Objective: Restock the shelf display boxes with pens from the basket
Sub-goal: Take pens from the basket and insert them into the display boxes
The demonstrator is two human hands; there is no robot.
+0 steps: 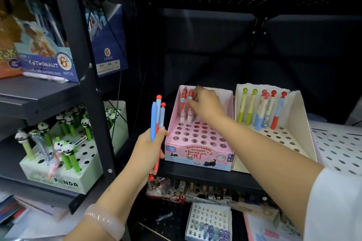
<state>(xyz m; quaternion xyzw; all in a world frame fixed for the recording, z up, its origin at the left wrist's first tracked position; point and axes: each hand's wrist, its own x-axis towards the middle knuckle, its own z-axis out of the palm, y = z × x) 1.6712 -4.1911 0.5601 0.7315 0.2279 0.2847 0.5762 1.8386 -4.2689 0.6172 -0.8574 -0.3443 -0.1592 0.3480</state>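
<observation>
Your left hand [150, 143], at centre frame, grips a bunch of blue-and-red pens [157, 123] upright. Your right hand [205, 105] reaches into the pink display box [197, 154], fingertips on a pen [189, 107] at its back row. Right of it, the white box [293, 115] holds six pens.

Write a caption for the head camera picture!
Right hand slots a pen into the pink display box; left hand holds spare pens.

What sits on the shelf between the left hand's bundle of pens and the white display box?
The pink display box, mostly empty holes, sits between the pens and the white display box, seen in the head view.
</observation>
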